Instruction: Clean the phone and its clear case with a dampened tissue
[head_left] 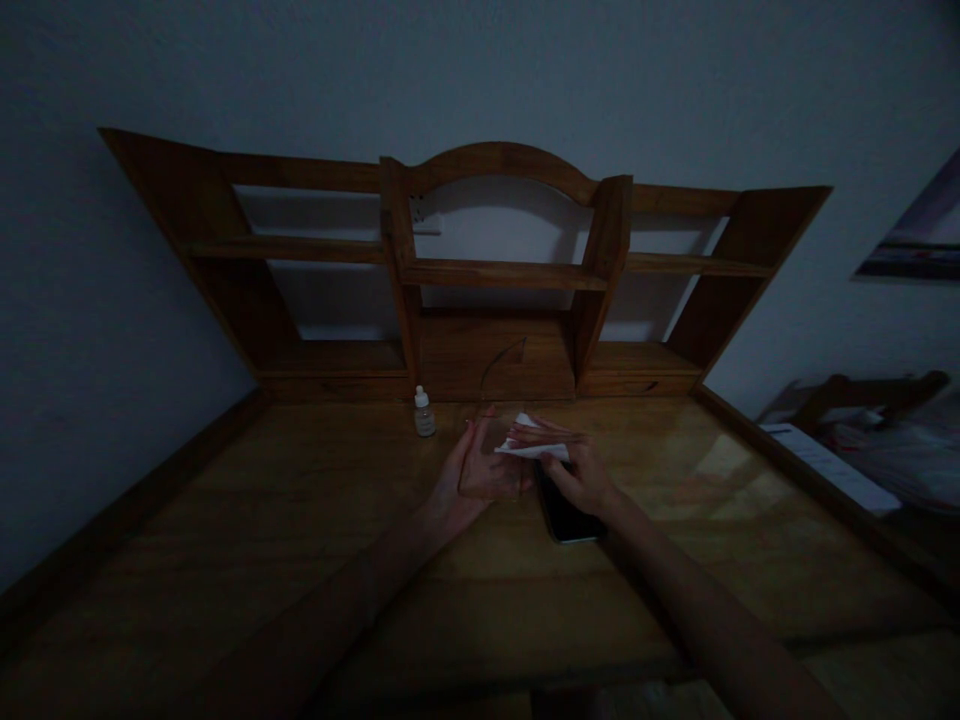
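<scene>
My left hand is under a clear, thin sheet with rounded lower corners, gripping it by the edge. Through the sheet, the fingers show. A thin dark curved line rises above it against the shelf; whether it belongs to the sheet I cannot tell. A white tissue is pinched in my right hand, which holds it at the right side of the sheet. Below that hand lies a black smartphone, flat on the desk and partly covered. Beyond my left hand stands a small dropper bottle with a white cap.
A wooden shelf unit rises along the back of the wooden desk. Raised edges border the desk's sides. White papers and a wooden chair are to the right. A socket shows on the wall. The light is dim.
</scene>
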